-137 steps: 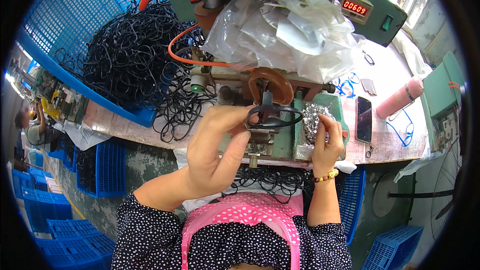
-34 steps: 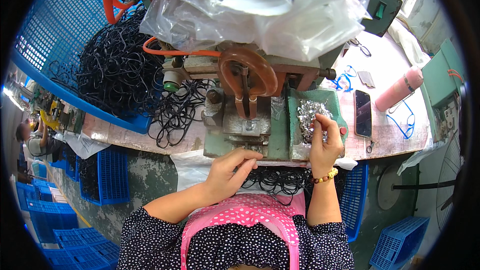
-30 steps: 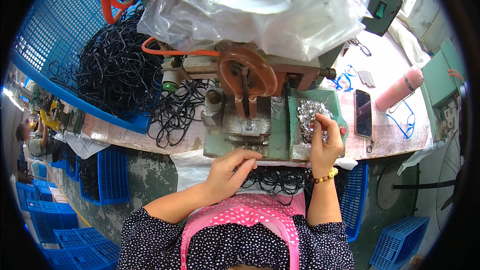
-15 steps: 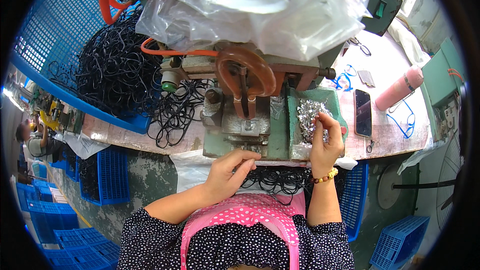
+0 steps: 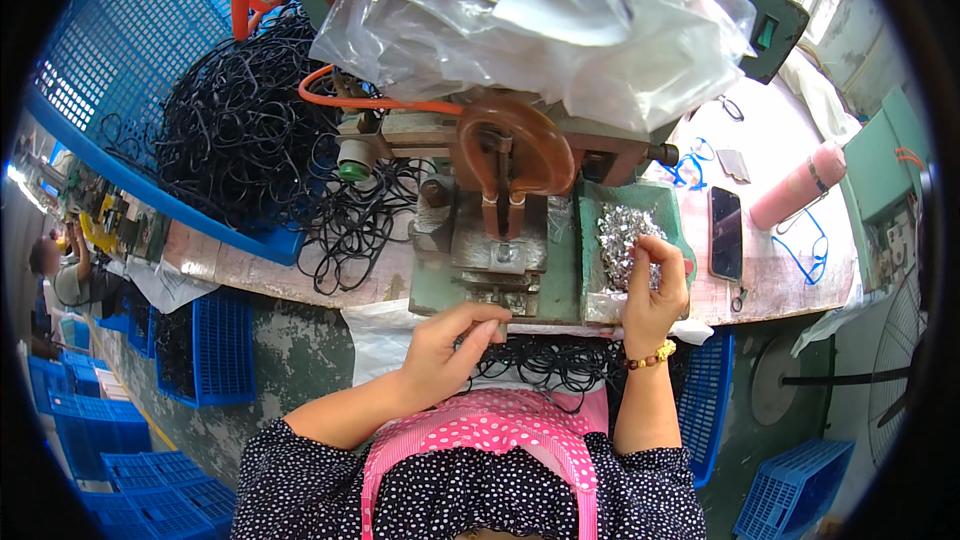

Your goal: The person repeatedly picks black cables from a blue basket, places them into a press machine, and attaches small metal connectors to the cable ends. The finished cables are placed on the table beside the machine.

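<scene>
Head view: left hand (image 5: 445,350) at the near edge of the press (image 5: 432,290), half curled; cannot tell if gripping. Right hand (image 5: 655,292) bent over metal bits (image 5: 620,230) in the green tray (image 5: 663,205); cannot tell if pinching one. Hands well apart. Black cords (image 5: 240,120) in the blue basket (image 5: 110,60) and beside the press, on the tabletop (image 5: 225,258).

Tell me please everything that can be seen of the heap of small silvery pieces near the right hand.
The heap is a loose pile of many small, shiny pieces, metallic in look; single shapes are too small to tell. It lies in a green tray, left of the phone. The right hand is at its right edge; contact is unclear.
</scene>
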A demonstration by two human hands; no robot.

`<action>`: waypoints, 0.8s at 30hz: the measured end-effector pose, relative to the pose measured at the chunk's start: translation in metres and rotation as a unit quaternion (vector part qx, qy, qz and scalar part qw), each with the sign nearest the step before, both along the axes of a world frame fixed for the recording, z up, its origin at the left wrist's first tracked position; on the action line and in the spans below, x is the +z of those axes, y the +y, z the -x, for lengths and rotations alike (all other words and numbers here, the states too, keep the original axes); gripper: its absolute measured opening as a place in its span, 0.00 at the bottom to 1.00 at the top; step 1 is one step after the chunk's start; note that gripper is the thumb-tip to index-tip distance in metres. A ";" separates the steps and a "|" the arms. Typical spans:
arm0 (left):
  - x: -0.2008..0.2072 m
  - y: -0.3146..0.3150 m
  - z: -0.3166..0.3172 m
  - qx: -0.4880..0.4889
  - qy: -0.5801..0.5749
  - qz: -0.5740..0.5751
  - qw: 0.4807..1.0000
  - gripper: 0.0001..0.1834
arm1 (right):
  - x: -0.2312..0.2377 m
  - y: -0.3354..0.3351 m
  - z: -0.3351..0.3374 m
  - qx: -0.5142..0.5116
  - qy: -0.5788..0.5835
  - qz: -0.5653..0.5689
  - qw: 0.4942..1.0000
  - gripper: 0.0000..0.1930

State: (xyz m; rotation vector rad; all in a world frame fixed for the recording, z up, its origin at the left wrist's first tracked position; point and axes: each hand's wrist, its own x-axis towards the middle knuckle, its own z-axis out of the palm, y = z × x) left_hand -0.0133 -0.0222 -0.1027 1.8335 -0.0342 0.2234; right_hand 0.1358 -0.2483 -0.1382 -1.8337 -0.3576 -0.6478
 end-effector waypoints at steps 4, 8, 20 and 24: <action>-0.002 0.004 0.002 0.017 0.000 0.002 1.000 0.10 | -0.003 0.000 0.000 -0.002 0.006 -0.017 1.000 0.08; -0.003 0.006 0.004 0.021 -0.010 -0.014 1.000 0.10 | -0.005 -0.001 0.000 -0.010 0.001 -0.007 1.000 0.08; -0.012 0.000 0.010 -0.011 0.013 0.000 1.000 0.10 | 0.005 0.001 0.000 -0.012 -0.021 0.029 0.999 0.08; -0.014 -0.001 0.011 -0.008 0.014 0.008 1.000 0.10 | 0.005 0.002 -0.001 -0.007 -0.019 0.030 0.999 0.08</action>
